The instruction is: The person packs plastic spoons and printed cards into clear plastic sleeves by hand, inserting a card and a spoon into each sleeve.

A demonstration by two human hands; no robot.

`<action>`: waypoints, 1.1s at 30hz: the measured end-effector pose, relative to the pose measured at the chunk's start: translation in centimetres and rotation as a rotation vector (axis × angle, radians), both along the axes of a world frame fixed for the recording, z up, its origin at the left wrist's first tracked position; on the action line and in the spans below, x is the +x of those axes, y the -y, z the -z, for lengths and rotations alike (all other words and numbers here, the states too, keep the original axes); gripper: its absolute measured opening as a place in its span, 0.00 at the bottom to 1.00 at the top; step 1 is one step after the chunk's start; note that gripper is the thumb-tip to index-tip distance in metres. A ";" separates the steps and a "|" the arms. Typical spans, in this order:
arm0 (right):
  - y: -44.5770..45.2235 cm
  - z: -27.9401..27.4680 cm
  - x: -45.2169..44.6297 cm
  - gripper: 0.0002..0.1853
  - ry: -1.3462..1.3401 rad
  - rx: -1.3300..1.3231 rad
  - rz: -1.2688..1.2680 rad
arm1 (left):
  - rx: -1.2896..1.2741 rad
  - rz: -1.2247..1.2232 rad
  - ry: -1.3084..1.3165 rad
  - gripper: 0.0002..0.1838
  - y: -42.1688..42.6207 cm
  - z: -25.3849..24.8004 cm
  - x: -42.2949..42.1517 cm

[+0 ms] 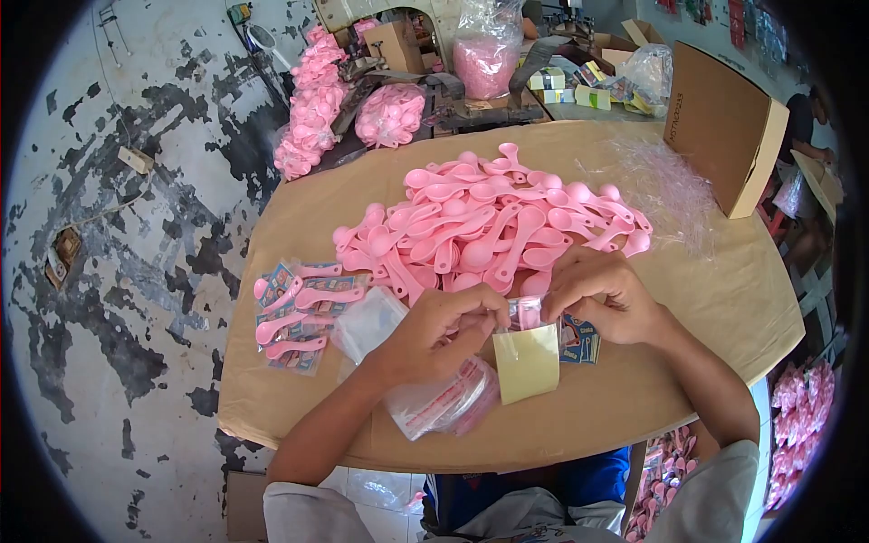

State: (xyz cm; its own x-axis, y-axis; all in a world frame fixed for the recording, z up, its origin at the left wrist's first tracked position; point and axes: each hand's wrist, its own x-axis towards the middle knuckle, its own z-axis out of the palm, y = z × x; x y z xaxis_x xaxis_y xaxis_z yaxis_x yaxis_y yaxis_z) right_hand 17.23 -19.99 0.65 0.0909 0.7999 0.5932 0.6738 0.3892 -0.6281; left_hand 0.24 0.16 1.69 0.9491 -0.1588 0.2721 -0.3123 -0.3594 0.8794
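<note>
Between my two hands is a small clear plastic bag (528, 387) with a pale yellow card side facing me. A pink piece, apparently a spoon handle (527, 314), shows at its top. My left hand (439, 333) pinches the bag's upper left edge, and my right hand (605, 297) grips its upper right corner. Just beyond lies a big heap of pink plastic spoons (493, 240). Printed blue cards (579, 341) lie partly under my right hand. Under my left forearm rest loose clear bags (434, 407) with red print.
Packed spoons on blue cards (303, 317) lie at the left. An upright cardboard box (724, 127) and clear plastic strips (665, 185) are at the right. Bags of pink pieces (391, 115) stand behind the table (317, 199). Another person (801, 127) is at the far right.
</note>
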 end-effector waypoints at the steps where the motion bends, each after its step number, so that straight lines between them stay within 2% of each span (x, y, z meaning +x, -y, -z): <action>1: 0.0 0.0 0.0 0.16 0.011 -0.002 -0.008 | -0.011 0.037 -0.013 0.05 -0.1 -0.2 -0.1; 7: -0.1 -0.7 0.0 0.12 0.192 0.069 0.031 | -0.051 -0.130 -0.064 0.14 0.9 0.9 0.2; 10: 0.1 -1.0 0.4 0.11 0.321 0.103 0.149 | -0.371 -0.150 0.012 0.16 0.0 -0.5 0.1; 12: -0.2 -1.1 -0.1 0.10 0.269 0.086 0.208 | -0.198 -0.327 0.185 0.19 -1.2 -3.3 -1.7; 14: -0.6 -1.2 -1.1 0.08 0.218 0.050 0.259 | -0.072 -0.575 0.578 0.22 -3.3 -4.8 -3.1; 16: -1.4 -1.3 -3.0 0.06 0.166 -0.009 0.295 | 0.321 -0.841 0.857 0.26 -6.5 -7.1 -5.3; 19: -2.5 -1.9 -5.6 0.07 0.244 -0.121 0.289 | 0.601 -0.855 0.860 0.25 -8.7 -9.2 -8.3; 20: -2.8 -2.3 -6.3 0.14 0.308 -0.271 0.297 | 0.661 -0.827 0.827 0.19 -9.2 -9.4 -8.7; 23: -4.6 -2.6 -8.7 0.17 0.394 -0.400 0.305 | 0.552 -0.583 0.683 0.15 -11.5 -8.7 -8.8; 26: -6.3 -2.6 -9.2 0.17 0.393 -0.618 0.281 | 0.375 -0.354 0.177 0.13 -10.2 -7.2 -8.1; 28: -6.8 -2.9 -8.9 0.16 0.213 -0.706 0.253 | 0.318 -0.126 -0.238 0.11 -7.7 -7.1 -7.0; 29: -7.0 -2.9 -8.6 0.16 0.126 -0.751 0.239 | 0.366 0.001 -0.285 0.11 -7.1 -6.2 -6.1; 30: -7.1 -2.4 -8.1 0.16 0.116 -0.699 0.213 | 0.410 0.130 -0.331 0.11 -6.6 -5.2 -5.3; 33: -7.3 -0.8 -7.3 0.15 0.096 -0.594 0.174 | 0.556 0.164 -0.550 0.10 -5.3 -3.7 -3.8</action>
